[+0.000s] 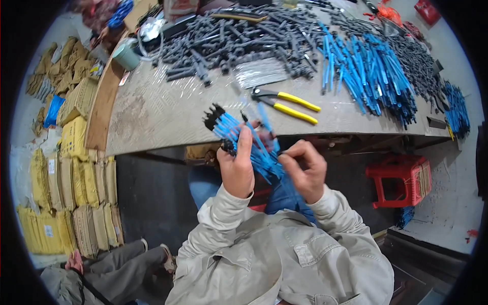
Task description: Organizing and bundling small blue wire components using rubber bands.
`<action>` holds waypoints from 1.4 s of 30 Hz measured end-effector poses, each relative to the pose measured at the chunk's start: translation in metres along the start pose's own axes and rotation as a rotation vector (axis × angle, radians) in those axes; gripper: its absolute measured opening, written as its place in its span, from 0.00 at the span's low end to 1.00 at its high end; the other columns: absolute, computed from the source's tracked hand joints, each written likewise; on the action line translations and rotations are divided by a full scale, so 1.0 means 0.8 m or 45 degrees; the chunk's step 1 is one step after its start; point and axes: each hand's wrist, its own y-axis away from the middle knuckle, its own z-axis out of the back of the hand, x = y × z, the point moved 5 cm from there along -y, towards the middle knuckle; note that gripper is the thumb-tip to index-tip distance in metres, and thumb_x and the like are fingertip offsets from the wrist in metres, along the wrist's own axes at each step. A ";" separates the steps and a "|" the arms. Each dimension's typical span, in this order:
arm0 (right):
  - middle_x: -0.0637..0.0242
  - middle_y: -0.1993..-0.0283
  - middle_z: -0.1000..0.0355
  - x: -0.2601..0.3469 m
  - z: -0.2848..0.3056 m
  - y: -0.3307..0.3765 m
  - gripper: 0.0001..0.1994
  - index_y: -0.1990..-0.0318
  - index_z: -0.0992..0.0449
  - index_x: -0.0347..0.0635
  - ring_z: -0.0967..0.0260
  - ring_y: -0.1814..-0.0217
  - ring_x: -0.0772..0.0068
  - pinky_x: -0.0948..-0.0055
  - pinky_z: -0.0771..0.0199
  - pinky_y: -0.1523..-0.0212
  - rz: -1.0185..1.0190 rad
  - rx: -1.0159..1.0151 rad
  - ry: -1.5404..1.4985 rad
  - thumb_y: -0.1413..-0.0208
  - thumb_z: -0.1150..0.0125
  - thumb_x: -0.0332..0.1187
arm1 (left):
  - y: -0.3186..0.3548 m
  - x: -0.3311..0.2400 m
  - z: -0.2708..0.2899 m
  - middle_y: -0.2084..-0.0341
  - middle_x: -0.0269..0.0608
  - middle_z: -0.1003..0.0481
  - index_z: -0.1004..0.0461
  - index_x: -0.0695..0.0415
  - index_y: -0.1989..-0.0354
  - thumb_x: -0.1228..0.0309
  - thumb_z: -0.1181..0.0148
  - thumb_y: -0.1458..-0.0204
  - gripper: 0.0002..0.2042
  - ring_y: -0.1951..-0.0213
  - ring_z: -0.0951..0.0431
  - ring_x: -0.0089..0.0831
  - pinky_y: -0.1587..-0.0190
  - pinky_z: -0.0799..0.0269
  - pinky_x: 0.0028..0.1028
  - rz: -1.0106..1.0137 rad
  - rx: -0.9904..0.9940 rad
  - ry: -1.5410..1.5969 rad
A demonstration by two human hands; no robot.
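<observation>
- Head view: left hand (236, 170) is closed around a bundle of blue tubes (249, 142) with black tips, held above the lap, near the table (152, 112) edge.
- Right hand (304, 170) pinches one tube's lower end.
- Yellow-handled pliers (287, 104) lie on the table just beyond.

A long workbench (152, 112) with a grey patterned metal top and a wooden left edge spans the upper part of the view, bent by the lens, with even, soft light across it. Below its right end a red plastic stool (401, 178) stands on a pale concrete floor (447, 203), while the floor under the bench's near edge is dark. Along the left side, rows of yellow and brown paper sacks (76, 183) stand packed close together on the floor, reaching from the bench's far left corner down toward the lower left.
</observation>
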 end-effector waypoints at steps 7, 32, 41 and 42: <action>0.69 0.76 0.35 -0.016 -0.008 0.005 0.03 0.73 0.30 0.36 0.44 0.78 0.79 0.83 0.42 0.75 -0.114 0.079 -0.094 0.54 0.42 0.21 | -0.007 -0.007 0.007 0.77 0.40 0.27 0.30 0.64 0.62 0.75 0.48 0.46 0.06 0.75 0.25 0.26 0.71 0.29 0.20 -0.265 0.036 -0.308; 0.63 0.77 0.26 -0.042 0.233 -0.268 0.13 0.67 0.25 0.42 0.29 0.78 0.58 0.63 0.33 0.78 0.261 -0.657 1.907 0.48 0.46 0.42 | 0.007 -0.014 -0.006 0.64 0.56 0.25 0.32 0.62 0.57 0.72 0.50 0.45 0.09 0.64 0.22 0.41 0.60 0.26 0.32 0.360 0.392 0.093; 0.68 0.81 0.34 -0.004 0.084 0.015 0.12 0.61 0.25 0.32 0.43 0.85 0.82 0.84 0.45 0.84 -0.115 0.365 0.133 0.42 0.57 0.27 | 0.018 -0.002 0.040 0.63 0.53 0.25 0.31 0.64 0.56 0.73 0.49 0.46 0.11 0.63 0.23 0.37 0.59 0.27 0.28 0.034 0.052 0.168; 0.68 0.83 0.35 -0.008 0.069 0.044 0.12 0.61 0.26 0.30 0.45 0.87 0.82 0.85 0.46 0.86 -0.136 0.466 0.026 0.42 0.56 0.28 | 0.021 -0.003 0.038 0.64 0.51 0.24 0.31 0.64 0.57 0.73 0.49 0.46 0.10 0.65 0.22 0.35 0.61 0.26 0.27 0.010 0.047 0.210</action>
